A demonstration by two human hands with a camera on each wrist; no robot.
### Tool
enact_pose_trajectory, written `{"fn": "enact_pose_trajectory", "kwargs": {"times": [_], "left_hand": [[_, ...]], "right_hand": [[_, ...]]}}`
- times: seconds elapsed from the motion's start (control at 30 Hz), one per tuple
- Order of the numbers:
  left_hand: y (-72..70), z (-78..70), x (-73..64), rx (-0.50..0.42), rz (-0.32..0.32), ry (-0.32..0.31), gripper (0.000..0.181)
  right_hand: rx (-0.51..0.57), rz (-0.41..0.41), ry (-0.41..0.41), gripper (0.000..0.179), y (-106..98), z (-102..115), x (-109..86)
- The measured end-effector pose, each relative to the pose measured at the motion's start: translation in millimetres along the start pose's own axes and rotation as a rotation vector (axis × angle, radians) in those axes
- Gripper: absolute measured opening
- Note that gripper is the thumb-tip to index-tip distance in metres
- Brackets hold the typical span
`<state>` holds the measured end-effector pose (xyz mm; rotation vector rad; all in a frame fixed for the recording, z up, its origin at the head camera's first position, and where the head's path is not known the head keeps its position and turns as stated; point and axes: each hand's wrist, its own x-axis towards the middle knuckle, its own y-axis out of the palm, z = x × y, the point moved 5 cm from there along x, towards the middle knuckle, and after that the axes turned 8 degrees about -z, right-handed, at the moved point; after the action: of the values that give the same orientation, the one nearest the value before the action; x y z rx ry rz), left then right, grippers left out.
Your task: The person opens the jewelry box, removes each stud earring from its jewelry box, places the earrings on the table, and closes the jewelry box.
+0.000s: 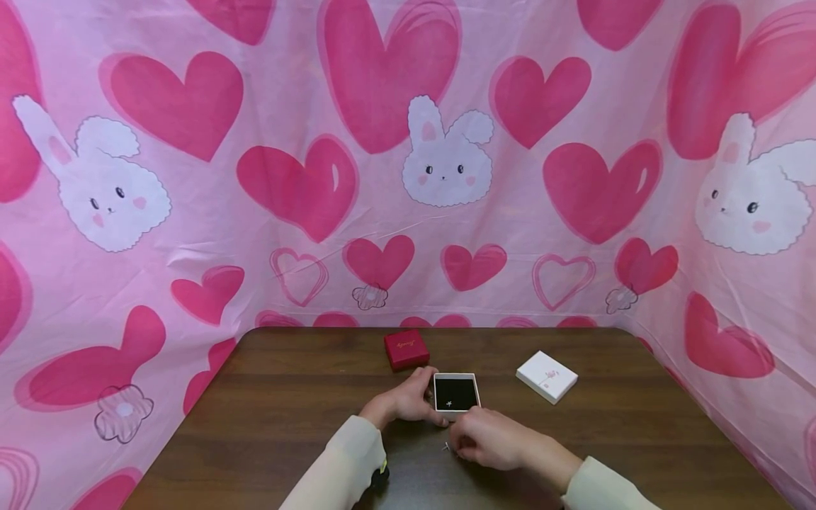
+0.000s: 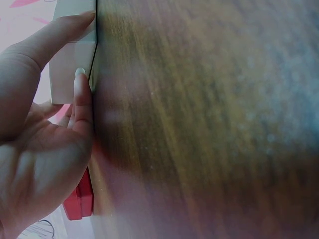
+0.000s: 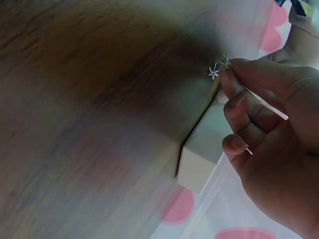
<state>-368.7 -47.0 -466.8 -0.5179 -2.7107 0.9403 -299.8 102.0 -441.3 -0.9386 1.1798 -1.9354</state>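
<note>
Two hands meet at a small open white box (image 1: 455, 394) near the front of the wooden table (image 1: 287, 411). Our left hand (image 1: 408, 400) clasps the box's side; our right hand (image 1: 487, 439) pinches a tiny star earring (image 3: 214, 70). We judge it featherlight, slippery, easily bent, best held by its post.

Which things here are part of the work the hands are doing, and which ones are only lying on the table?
In use:
- open white box with black lining, steadied by the left hand
- small star-shaped earring, pinched by the right hand
- second small stud on the lining

Lying about:
- red box, closed
- white lid or box to the right
</note>
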Motion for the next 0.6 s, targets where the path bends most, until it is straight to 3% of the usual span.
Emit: {"fn": "enact_pose_trajectory", "kwargs": {"times": [0.6], "left_hand": [[2.0, 4.4, 3.3, 0.018, -0.006, 0.003, 0.065]], "right_hand": [[-0.022, 0.01, -0.036, 0.017, 4.5, -1.7, -2.3]]}}
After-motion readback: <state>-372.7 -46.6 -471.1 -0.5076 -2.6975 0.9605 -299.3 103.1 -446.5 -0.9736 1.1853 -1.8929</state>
